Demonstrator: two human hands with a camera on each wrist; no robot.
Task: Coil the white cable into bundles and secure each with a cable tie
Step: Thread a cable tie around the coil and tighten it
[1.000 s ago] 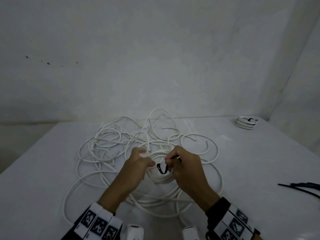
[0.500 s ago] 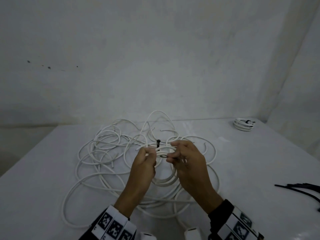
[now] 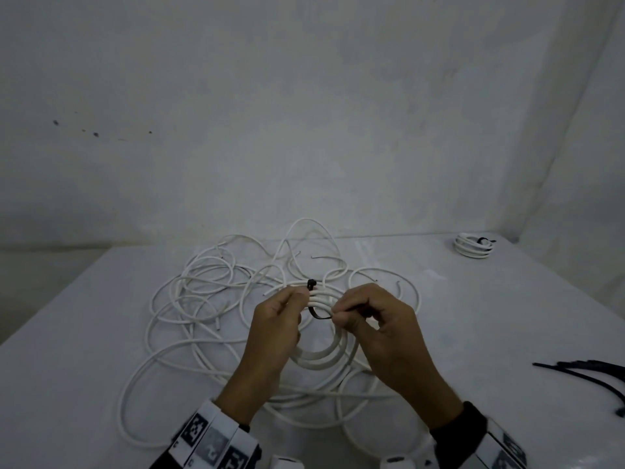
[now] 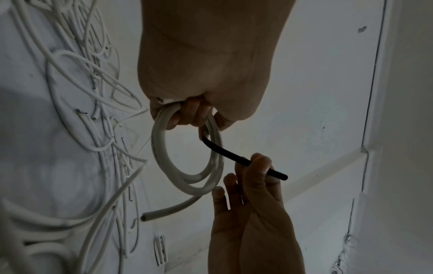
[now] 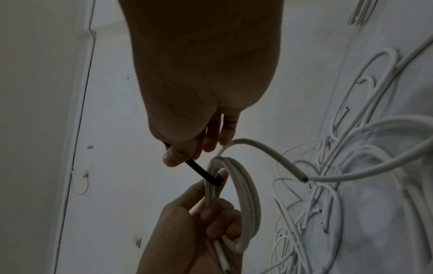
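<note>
The left hand (image 3: pixel 275 321) grips a small coil (image 3: pixel 319 358) of white cable, fingers curled through the ring and pinching its turns together at the top, so the coil hangs above the table (image 3: pixel 473 316) in front of the person. In the left wrist view the coil (image 4: pixel 164 153) shows as two or three turns held in the fingers (image 4: pixel 187 115), with a cut cable end (image 4: pixel 146 216) lying loose below it.

A black tie (image 3: pixel 319 314) wraps the coil where the left hand holds it; its head (image 3: pixel 311 283) stands up just above the left thumb. The right hand (image 3: pixel 375 319) pinches the tie's tail between thumb and forefinger, just beside the coil, the other fingers loosely curled. From the right wrist, the tie (image 5: pixel 199 170) runs straight from the right thumb (image 5: pixel 174 155) down to the coil (image 5: pixel 243 187) (it looks taut, though whether the tail passes through the head cannot be told).

Under and behind both hands, the rest of the cable (image 3: pixel 203 299) sprawls in loose tangled loops across the table. At the far right corner sits a finished bundle (image 3: pixel 473 247), already bound with a black tie. More spare ties (image 3: pixel 581 370) lie at the right edge, well apart from the hands.
</note>
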